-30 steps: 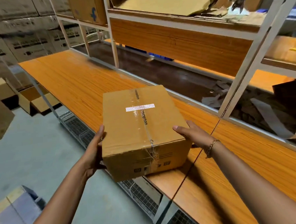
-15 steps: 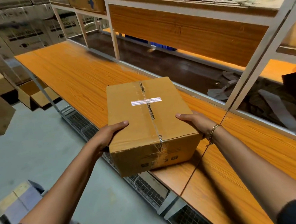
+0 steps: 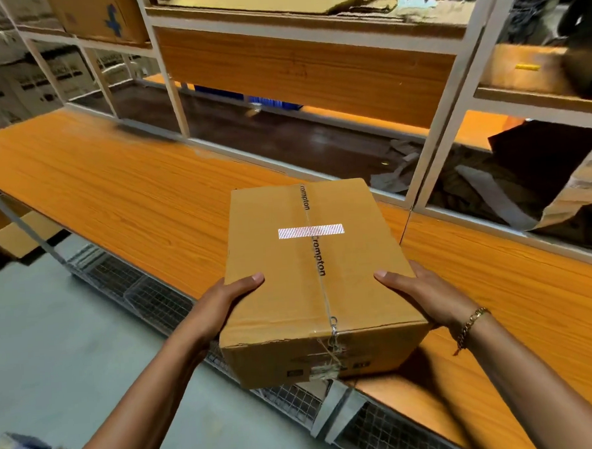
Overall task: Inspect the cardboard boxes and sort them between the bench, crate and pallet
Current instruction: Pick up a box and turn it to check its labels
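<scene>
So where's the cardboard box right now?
In the head view the cardboard box is centre frame, gripped at its sides by the left hand and right hand, over the near edge of the orange bench.

Matt brown cardboard box [image 3: 311, 282] sealed with glossy tape; smooth, orange wood-grain bench [image 3: 121, 195]

Grey concrete floor [image 3: 71, 339], white metal shelving frame [image 3: 442, 124]

Tan-brown cardboard box [image 3: 311, 275] with black lettering and a silvery striped tape strip [image 3: 310, 231], orange wood-grain desk [image 3: 122, 199], gold chain bracelet [image 3: 471, 323], grey floor [image 3: 53, 340], white shelf frame [image 3: 452, 89]
</scene>
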Demonstrator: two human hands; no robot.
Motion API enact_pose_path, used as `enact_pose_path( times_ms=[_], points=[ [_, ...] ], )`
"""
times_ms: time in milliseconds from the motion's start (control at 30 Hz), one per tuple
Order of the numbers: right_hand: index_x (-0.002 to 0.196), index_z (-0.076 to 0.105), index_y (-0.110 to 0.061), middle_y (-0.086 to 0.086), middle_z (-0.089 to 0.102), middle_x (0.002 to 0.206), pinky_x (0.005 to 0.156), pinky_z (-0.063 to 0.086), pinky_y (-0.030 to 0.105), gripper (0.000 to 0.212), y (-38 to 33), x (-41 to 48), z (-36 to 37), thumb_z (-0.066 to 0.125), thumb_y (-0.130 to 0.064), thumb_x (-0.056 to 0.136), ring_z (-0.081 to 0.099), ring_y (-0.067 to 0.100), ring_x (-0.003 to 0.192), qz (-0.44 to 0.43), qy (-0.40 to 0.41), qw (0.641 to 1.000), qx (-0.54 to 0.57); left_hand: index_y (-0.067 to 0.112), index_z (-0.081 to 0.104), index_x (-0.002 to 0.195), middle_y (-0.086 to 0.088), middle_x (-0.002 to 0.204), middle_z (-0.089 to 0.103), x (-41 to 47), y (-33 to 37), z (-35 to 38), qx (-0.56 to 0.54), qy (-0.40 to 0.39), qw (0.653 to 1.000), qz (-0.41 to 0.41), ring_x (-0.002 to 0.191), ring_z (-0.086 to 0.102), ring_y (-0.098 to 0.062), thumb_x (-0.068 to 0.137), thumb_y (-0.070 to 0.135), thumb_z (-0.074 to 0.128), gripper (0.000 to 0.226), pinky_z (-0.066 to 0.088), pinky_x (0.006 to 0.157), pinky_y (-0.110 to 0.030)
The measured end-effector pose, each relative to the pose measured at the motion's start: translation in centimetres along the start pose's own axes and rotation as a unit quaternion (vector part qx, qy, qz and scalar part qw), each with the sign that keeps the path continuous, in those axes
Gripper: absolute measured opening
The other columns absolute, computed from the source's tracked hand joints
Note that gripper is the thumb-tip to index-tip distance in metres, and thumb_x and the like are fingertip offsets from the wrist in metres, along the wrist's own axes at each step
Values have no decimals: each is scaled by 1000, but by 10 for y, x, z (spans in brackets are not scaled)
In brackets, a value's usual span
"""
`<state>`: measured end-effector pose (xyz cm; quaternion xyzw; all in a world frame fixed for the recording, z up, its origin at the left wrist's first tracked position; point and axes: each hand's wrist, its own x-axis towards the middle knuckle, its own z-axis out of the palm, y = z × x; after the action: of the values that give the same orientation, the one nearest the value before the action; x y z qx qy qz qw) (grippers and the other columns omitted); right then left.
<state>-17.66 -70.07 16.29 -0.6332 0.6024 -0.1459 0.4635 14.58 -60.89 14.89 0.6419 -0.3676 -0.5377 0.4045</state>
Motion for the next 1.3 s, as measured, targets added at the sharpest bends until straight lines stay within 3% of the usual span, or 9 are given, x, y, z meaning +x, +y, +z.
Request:
enact_pose_path(
  times_ms=[133,300,467,633,733,900,1000,1200,1300],
  points=[
    [138,47,-37,-6,65,126,79,48,31,86,20,-28,-5,72,-74,64,63,15,106,35,-14,992,116,27,60,126,31,80,72,8,0,12,-23,-26,999,7,64,64,20,101,37,57,27,44,52,-2],
    [122,56,-28,-7,73,75,45,47,16,61,22,-40,1,68,-51,67,69,4,56,82,-20,965,248,20,65,106,22,58,70,0,22,23,-43,-53,998,-16,47,63,10,103,29,55,14,43,39,-7],
    [136,54,-26,-1,75,93,49,50,20,79,26,-53,-12,74,-60,67,71,10,70,87,27,969,231,14,69,109,15,70,77,13,20,40,-65,-72,995,-22,58,71,3,101,25,58,17,50,49,-11],
    [125,61,-27,-4,74,79,51,47,25,63,54,-88,-56,79,-55,71,69,14,65,82,88,957,266,16,65,128,-1,102,80,12,42,86,-64,-112,991,18,84,77,-16,74,32,74,57,56,68,-28],
    [121,65,-27,1,73,89,62,46,31,58,72,-107,-88,77,-50,70,66,21,74,75,131,941,303,23,64,126,5,102,80,12,65,127,-37,-157,985,66,87,77,-13,73,34,69,54,54,71,-29],
    [99,66,-27,-1,68,80,64,45,31,15,104,-137,-148,71,-36,88,63,19,68,79,204,918,331,28,63,117,16,86,77,13,91,210,-5,-201,975,97,69,72,0,93,29,68,25,47,57,-21],
    [103,63,-29,3,66,84,66,49,31,33,131,-147,-185,77,-45,78,62,21,72,103,224,911,332,27,63,121,14,83,75,16,97,261,7,-202,974,100,64,70,-3,85,35,71,38,44,52,-20],
    [110,65,-28,8,68,98,79,53,43,34,183,-151,-244,74,-48,84,64,25,91,130,259,901,323,28,68,98,8,85,71,25,100,348,18,-201,975,95,82,62,-17,96,33,63,7,42,65,-29],
    [121,63,-25,5,67,111,90,51,44,41,208,-143,-249,74,-42,85,62,27,107,121,298,896,306,32,61,123,6,109,71,29,89,378,56,-207,970,113,96,65,-13,99,30,63,25,45,69,-30]
  ],
)
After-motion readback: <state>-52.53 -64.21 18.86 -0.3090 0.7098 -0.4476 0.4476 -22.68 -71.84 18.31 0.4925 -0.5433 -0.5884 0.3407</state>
